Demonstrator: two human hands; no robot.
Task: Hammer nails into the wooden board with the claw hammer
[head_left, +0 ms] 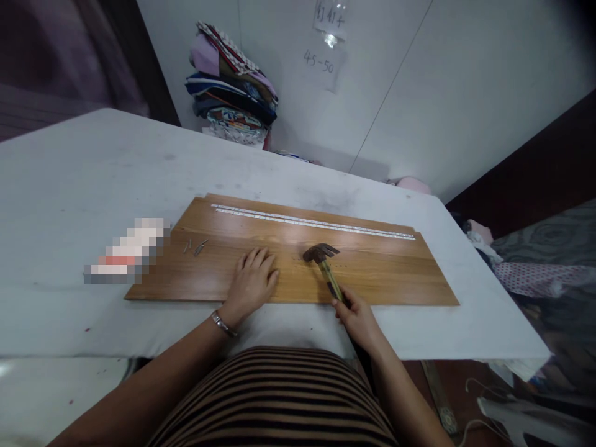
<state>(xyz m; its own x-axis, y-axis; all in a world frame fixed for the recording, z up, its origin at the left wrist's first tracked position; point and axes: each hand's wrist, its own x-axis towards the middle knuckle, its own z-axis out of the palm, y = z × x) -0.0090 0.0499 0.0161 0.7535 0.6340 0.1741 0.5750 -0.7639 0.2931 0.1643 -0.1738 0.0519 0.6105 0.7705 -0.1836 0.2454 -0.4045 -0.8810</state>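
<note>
A long wooden board [382,267] lies flat on the white-covered table. My left hand [252,279] rests palm down on it, left of the middle, with its fingers stretched out. The handle of a claw hammer [329,278] is wrapped in my right hand [358,316] near the board's front edge. The rusty hammer head sits over the middle of the board, close to a row of small dark marks; whether it touches the wood I cannot tell. Several loose nails [200,247] lie at the board's left end. Two white strips with markings [307,222] run along its far side.
The white tablecloth [93,180] spreads around the board. A blurred-out object [130,251] lies by its left end. Folded fabrics [233,81] are stacked behind the table against the wall. Handwritten paper notes [321,65] hang there. Dotted cloth [535,276] is off the right edge.
</note>
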